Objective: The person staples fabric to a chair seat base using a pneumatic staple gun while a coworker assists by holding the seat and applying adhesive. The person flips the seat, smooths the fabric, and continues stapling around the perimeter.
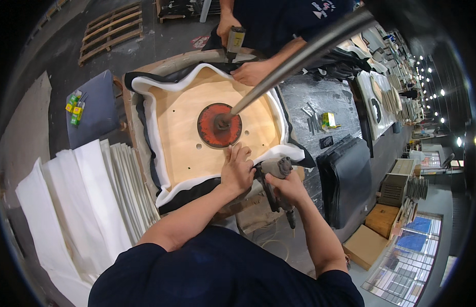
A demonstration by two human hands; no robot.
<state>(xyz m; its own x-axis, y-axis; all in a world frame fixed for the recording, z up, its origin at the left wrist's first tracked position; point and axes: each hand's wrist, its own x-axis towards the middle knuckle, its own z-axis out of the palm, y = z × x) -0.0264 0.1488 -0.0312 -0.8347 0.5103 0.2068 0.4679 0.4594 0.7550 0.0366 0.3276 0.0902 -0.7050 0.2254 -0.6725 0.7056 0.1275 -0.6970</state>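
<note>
Close in front of me, my right hand (287,185) is wrapped firmly around a grey and black, pistol-shaped power tool (275,168), probably a stapler. My left hand (237,172) lies palm down across the near edge of a pale, squarish wooden panel (179,120), fingers loosely spread; I cannot tell whether it pinches anything underneath. The panel lies flat ahead of me, rimmed by thick white padding (152,120) and a soft black cover (193,194). For neat fixing, I judge it best to draw both layers evenly taut, smooth the ripples, set the tool's nose square and keep my fingertips clear. That nose is hidden from view. Mid-panel, a round red disc (208,128) is partly covered by a grey metal pole (299,62). Beyond, a co-worker in a dark shirt (274,23), head cut off, holds a yellow-and-black tool (235,40), its tip hard to make out.
</note>
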